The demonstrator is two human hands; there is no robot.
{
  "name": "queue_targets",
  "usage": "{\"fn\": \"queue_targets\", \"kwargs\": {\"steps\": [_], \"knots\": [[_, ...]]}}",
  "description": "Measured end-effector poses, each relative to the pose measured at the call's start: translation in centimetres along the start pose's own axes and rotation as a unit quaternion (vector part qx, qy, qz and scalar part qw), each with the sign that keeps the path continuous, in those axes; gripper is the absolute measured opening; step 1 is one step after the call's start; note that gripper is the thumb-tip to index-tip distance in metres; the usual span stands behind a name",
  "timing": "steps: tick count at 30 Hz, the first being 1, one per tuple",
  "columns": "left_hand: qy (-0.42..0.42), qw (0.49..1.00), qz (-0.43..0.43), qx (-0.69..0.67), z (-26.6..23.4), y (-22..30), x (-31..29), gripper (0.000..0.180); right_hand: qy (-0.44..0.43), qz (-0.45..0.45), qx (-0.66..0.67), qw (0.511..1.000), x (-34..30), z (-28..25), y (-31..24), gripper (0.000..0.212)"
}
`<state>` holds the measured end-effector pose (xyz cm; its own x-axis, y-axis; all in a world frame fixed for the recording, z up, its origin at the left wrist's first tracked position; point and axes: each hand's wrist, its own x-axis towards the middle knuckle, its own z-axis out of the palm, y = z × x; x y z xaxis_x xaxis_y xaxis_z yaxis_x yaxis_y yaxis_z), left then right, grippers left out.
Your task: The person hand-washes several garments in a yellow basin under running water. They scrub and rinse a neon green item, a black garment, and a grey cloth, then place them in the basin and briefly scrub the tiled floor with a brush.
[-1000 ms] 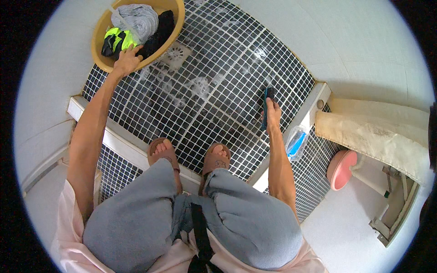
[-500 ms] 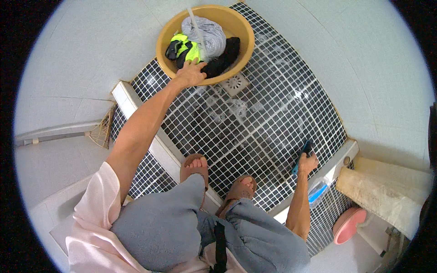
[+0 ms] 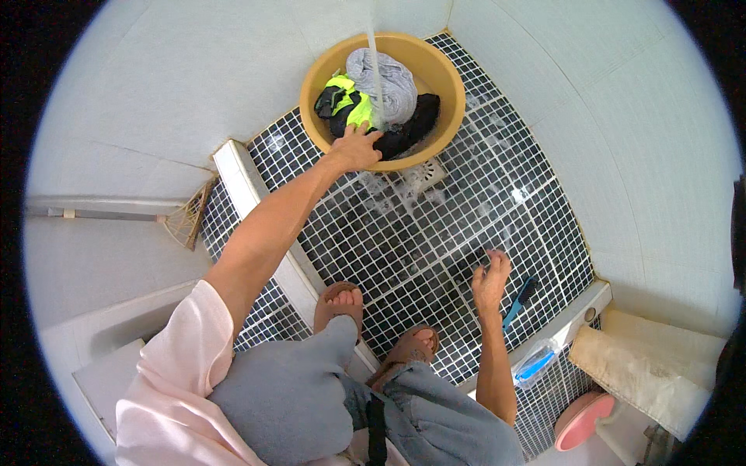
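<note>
A round tan basin [image 3: 448,81] holds a grey cloth [image 3: 386,85], a neon-yellow and black garment [image 3: 360,111] and a black garment [image 3: 420,118]. A thin stream of water [image 3: 374,62] falls into it. My left hand [image 3: 354,149] lies over the basin's near rim, its fingers spread and touching the clothes' near edge. Above the tiles at the right hovers my right hand [image 3: 490,281], fingers apart, nothing in it. Beside that hand, a blue-handled brush with dark bristles [image 3: 519,303] lies on the floor.
Dark tiles with suds [image 3: 381,203] surround a floor drain [image 3: 430,174]. Low white ledges [image 3: 256,198] edge the floor at left and right. A clear bottle with a blue part [image 3: 536,363], a pink basin [image 3: 584,423] and a stained board [image 3: 629,373] are at right; a broom-like tool [image 3: 189,217] at left.
My right hand has let go of the brush and moved left, away from it. The brush lies on the tiles. My left hand stays at the basin's rim; the whole view has shifted a little.
</note>
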<state>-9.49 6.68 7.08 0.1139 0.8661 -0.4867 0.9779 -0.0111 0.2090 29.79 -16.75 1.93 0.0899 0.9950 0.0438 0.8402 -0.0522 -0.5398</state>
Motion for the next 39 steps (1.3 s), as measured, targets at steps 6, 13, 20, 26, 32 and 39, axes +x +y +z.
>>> {"fn": "queue_targets", "kwargs": {"steps": [6,13,20,26,32,39], "knots": [[-0.048,0.999,-0.016,0.015,0.5,1.4,-0.3,0.070,-0.037,0.043,0.015,0.998,-0.9,0.1,0.3,0.040],[-0.054,0.998,-0.023,-0.027,3.9,2.4,-0.6,0.068,-0.045,0.036,0.027,0.998,0.1,0.2,0.2,0.037],[-0.023,0.995,-0.041,-0.088,5.1,4.8,-5.5,0.077,-0.074,-0.032,0.020,0.997,3.5,-1.2,-1.4,0.038],[0.176,0.983,-0.002,-0.056,1.5,2.1,-4.0,0.101,-0.093,0.010,0.108,0.990,8.3,-1.8,-4.7,0.036],[0.178,0.983,0.049,-0.019,1.1,1.2,0.6,0.108,-0.284,0.238,0.460,0.807,14.7,3.2,-13.5,0.041],[0.093,0.994,0.055,-0.032,0.3,-0.4,-1.5,0.102,-0.233,0.291,0.556,0.743,7.0,6.9,-19.8,0.037]]}}
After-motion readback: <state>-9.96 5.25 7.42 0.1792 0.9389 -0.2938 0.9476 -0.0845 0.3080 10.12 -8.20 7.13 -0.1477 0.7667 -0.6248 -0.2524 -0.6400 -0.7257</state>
